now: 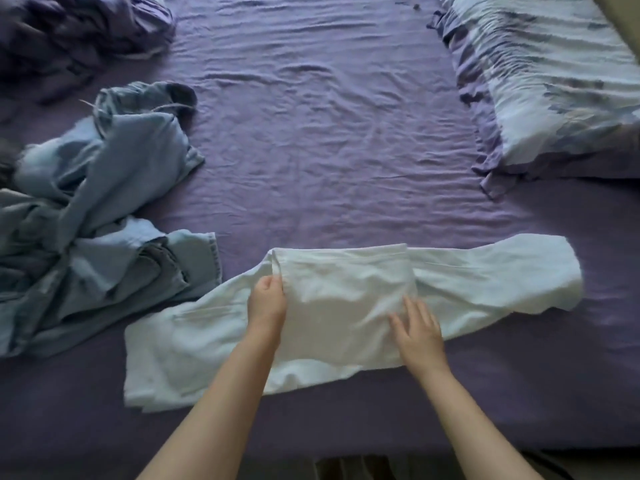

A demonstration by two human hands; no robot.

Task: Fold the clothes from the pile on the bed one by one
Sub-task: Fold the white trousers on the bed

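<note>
A pale white-blue garment [346,306] lies spread across the near part of the purple bed sheet [329,133], with a folded panel in its middle and parts reaching out left and right. My left hand [266,303] grips the left edge of that folded panel, fingers curled round the cloth. My right hand [417,332] rests flat on the panel's right side with straight fingers. A heap of blue denim clothes [93,216] lies to the left, close to the garment's left part.
A dark purple bundle of cloth [76,32] sits at the far left corner. A pillow with a blue and white pattern [554,81] lies at the right. The bed's near edge runs along the bottom of the view.
</note>
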